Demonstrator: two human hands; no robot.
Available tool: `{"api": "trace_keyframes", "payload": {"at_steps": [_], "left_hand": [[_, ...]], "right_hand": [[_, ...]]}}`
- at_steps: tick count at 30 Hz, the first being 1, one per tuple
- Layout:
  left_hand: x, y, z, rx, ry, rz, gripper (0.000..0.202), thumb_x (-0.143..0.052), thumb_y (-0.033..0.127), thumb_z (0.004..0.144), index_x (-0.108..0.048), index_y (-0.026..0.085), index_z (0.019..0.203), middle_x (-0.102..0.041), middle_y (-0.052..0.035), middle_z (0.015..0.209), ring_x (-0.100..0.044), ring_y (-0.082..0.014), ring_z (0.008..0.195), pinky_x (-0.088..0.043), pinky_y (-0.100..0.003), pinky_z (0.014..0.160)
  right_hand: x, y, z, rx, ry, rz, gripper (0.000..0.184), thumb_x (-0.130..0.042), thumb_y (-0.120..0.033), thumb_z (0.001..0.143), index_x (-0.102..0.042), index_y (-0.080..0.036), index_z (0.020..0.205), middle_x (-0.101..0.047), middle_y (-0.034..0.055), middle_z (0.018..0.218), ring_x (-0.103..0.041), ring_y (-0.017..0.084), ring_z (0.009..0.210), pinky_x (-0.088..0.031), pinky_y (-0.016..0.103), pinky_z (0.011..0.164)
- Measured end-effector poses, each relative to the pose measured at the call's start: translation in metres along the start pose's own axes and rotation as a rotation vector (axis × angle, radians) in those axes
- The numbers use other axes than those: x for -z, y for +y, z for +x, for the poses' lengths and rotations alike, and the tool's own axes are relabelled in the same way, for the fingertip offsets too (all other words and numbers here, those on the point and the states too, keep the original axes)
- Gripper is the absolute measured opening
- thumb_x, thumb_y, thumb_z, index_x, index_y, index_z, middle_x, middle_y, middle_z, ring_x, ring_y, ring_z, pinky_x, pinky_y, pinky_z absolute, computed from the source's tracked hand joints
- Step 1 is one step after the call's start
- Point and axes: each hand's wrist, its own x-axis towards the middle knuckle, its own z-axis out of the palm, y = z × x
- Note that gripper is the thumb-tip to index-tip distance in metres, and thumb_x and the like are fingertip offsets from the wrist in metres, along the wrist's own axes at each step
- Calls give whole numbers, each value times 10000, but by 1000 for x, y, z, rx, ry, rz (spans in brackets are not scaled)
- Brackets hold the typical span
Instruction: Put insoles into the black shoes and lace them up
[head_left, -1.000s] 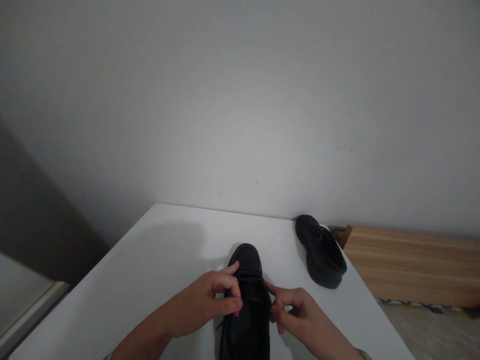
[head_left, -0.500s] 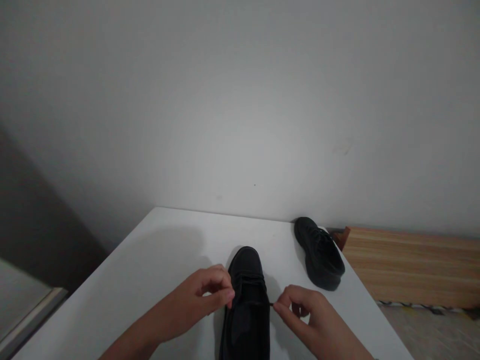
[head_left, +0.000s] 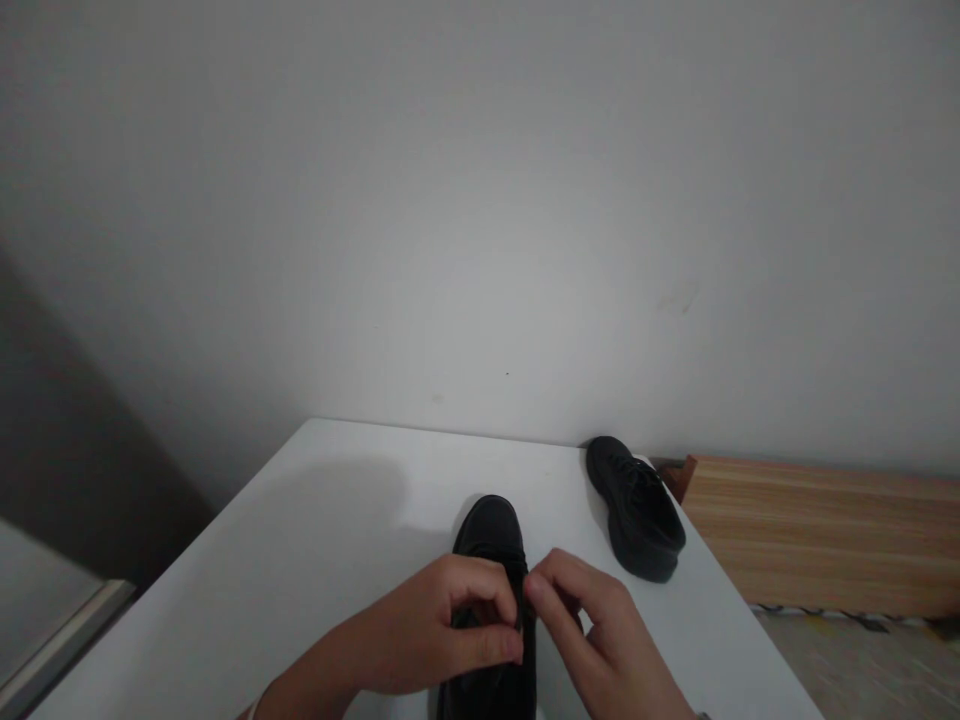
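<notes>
A black lace-up shoe [head_left: 489, 530] stands on the white table [head_left: 337, 540] right in front of me, toe pointing away. My left hand [head_left: 442, 625] and my right hand [head_left: 581, 625] meet over its laced part, fingertips pinched together on the black laces. Both hands cover the middle of the shoe; only its toe and a strip of its heel end show. A second black shoe [head_left: 636, 506] rests at the table's far right corner, untouched.
A plain grey wall rises behind the table. A wooden board or bed frame [head_left: 817, 535] lies low to the right, below table height. The table's left edge drops to a dark floor area [head_left: 67, 470].
My hands had drawn apart to either side of the shoe, each pinching a lace. Now they have come together over the middle of the shoe, fingertips touching.
</notes>
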Motion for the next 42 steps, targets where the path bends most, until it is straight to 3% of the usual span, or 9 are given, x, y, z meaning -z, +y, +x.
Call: {"api": "trace_keyframes", "payload": {"at_steps": [6, 11, 16, 20, 25, 28, 31, 35, 42], "left_hand": [[4, 8, -1, -53, 42, -21, 211, -648, 358, 882, -685, 179, 777, -640, -19, 769, -574, -158, 765, -441, -263, 718], [11, 2, -3, -89, 53, -168, 229, -602, 336, 930, -740, 174, 844, -646, -48, 881, -601, -149, 772, -477, -267, 717], [16, -17, -3, -97, 297, -315, 176, -669, 338, 901, -734, 194, 980, -683, -30, 793, -604, -144, 737, -471, -269, 707], [19, -27, -4, -106, 439, -387, 414, -684, 373, 896, -599, 226, 1274, -713, -20, 776, -586, -152, 713, -454, -288, 709], [22, -34, -9, -26, 553, -343, 291, -742, 457, 824, -717, 167, 823, -685, -37, 742, -541, -160, 721, -420, -294, 718], [22, -39, -12, -18, 609, -381, 329, -742, 495, 815, -701, 172, 769, -648, -20, 702, -512, -154, 700, -399, -288, 703], [23, -48, -14, -18, 698, -444, 357, -758, 514, 795, -692, 167, 738, -615, -11, 694, -506, -147, 702, -397, -275, 700], [26, -63, -19, 0, 801, -510, 362, -798, 508, 756, -690, 163, 747, -592, -3, 711, -504, -140, 710, -408, -267, 702], [26, -64, -23, 20, 737, -148, 266, -661, 456, 891, -701, 197, 933, -614, 8, 663, -545, -153, 675, -417, -275, 685]], "right_hand": [[-12, 19, 4, 19, 54, 172, 265, -565, -295, 932, -686, -245, 1162, -713, 58, 987, -636, 211, 874, -480, 327, 814], [-17, 22, 11, -71, 71, 377, 223, -636, -409, 901, -687, -194, 879, -647, 28, 753, -580, 184, 719, -446, 300, 677], [-16, 30, 13, -87, 173, 778, 300, -659, -487, 898, -638, -196, 829, -619, 14, 781, -493, 134, 681, -404, 257, 645], [-16, 41, 12, -127, 317, 970, 270, -698, -477, 874, -610, -221, 875, -541, -21, 696, -433, 123, 620, -377, 248, 601], [-11, 52, 8, -98, 481, 945, 280, -688, -522, 870, -613, -252, 866, -538, -10, 740, -494, 164, 762, -440, 290, 738], [-8, 55, 5, -73, 506, 1004, 266, -670, -530, 881, -596, -274, 870, -491, -27, 701, -500, 167, 732, -466, 326, 763], [-7, 59, 2, -93, 483, 1097, 235, -695, -481, 877, -609, -263, 860, -359, -65, 604, -356, 114, 551, -434, 276, 617], [-7, 73, -4, -112, 480, 1052, 241, -714, -449, 867, -648, -226, 804, -328, -71, 564, -273, 95, 515, -363, 238, 543], [-2, 89, -13, -114, 365, 472, 327, -656, -531, 888, -762, -223, 920, -587, 33, 717, -550, 195, 710, -445, 313, 641]]}}
